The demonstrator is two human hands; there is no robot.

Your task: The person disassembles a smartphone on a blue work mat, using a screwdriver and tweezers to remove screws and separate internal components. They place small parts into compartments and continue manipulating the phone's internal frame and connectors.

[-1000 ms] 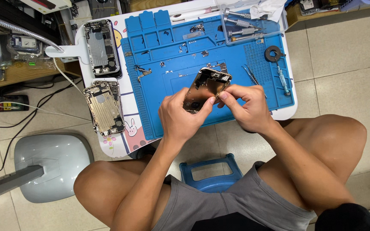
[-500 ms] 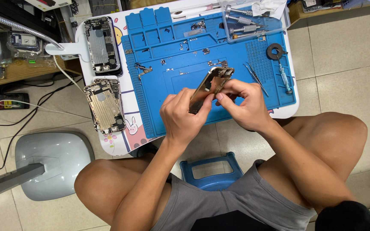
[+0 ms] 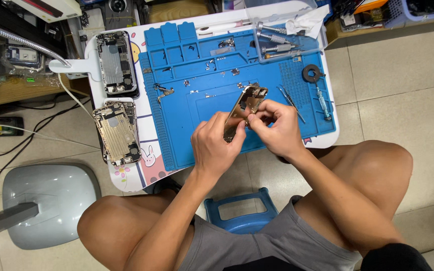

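Observation:
Both hands hold an opened phone housing, tilted up on edge above the blue repair mat. My left hand grips its lower end from the left. My right hand pinches its right side, fingertips pressed to the inner face near the middle. Small screws and metal parts lie scattered on the mat behind the housing.
Two more opened phone housings lie at the left of the small white table. Tweezers, a screwdriver and a tape roll rest on the mat's right. A blue stool sits between my knees; a lamp base stands left.
The housing has been turned from nearly flat to standing on edge. Both hands shifted slightly with it over the mat.

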